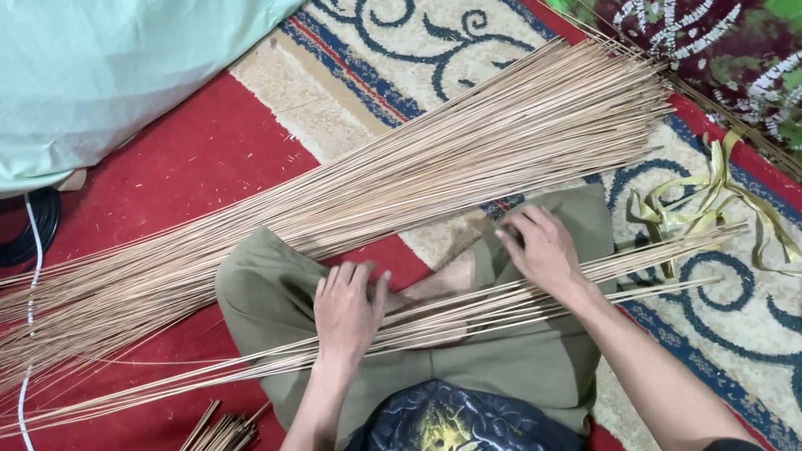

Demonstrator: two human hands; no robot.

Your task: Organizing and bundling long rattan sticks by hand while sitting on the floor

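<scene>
Both hands lie flat, fingers spread, left hand (pixel 348 307) and right hand (pixel 542 248) pressing a thin row of sticks (pixel 452 318) across the lap. By my reckoning few are sorted; the big heap (pixel 385 177) ahead remains.

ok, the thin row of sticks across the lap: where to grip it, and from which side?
Grip the thin row of sticks mid-length, between the left hand and right hand, coming from above. They lie flat and fanned over the legs, with both long ends unsupported and likely to sag. Fingers should probably wrap across them to gather the spread, not pinch one end.
</scene>
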